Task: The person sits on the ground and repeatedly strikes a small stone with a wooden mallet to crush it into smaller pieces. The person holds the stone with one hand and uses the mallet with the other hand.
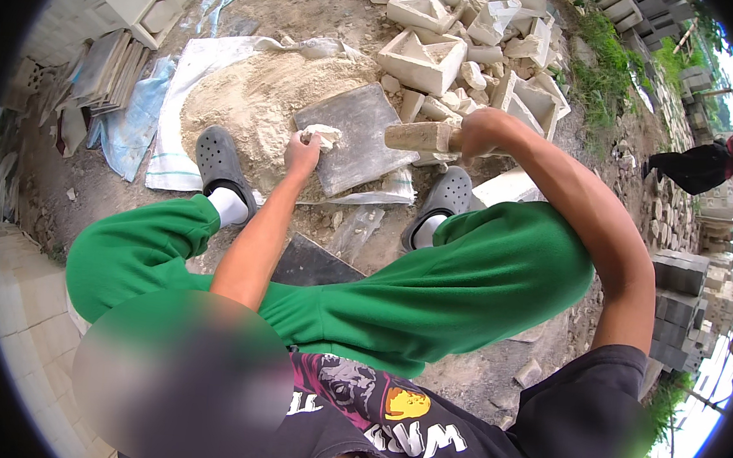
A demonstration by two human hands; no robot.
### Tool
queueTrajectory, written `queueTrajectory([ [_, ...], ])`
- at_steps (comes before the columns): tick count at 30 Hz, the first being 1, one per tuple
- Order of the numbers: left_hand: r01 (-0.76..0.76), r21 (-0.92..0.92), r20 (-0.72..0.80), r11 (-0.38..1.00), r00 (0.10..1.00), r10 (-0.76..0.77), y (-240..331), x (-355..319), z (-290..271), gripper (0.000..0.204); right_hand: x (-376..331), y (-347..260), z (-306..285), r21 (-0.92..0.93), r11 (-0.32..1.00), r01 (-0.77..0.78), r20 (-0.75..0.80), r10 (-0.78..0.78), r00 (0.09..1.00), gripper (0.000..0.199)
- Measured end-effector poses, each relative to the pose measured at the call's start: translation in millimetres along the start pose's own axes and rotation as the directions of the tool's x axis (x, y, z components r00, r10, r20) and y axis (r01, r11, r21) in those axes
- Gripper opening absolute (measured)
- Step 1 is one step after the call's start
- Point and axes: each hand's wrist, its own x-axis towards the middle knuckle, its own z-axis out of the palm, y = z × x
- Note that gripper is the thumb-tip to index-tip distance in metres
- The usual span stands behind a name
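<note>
My left hand (302,156) is closed around a whitish lump of broken stone or plaster (323,133), held at the left part of a dark grey flat slab (356,149). To the right, my right hand (483,135) grips a mallet-like wooden tool (417,136), its blocky end raised above the slab's right edge. Pale crumbly powder (253,96) is heaped left of the slab and behind it, on a white woven sack (170,146). My fingers hide part of the lump and of the tool's handle.
Broken cream-coloured hollow blocks (423,60) and rubble are piled at the far right. My grey clogs (216,159) stand either side of the slab. Stacked boards (112,71) and a blue sheet (133,135) lie left. Another person (693,168) is at the far right.
</note>
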Motion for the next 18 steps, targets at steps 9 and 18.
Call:
queueTrajectory([
  [9,-0.003,0.015,0.115,1.000,0.993,0.002,3,39,7,0.057,25,-36,-19,0.163,0.985,-0.048,-0.167,0.075,0.983,0.035],
  [18,-0.051,0.102,0.087,0.993,0.995,0.043,40,27,6,0.059,123,-172,103,0.961,0.147,0.235,-0.276,0.403,0.873,0.044],
])
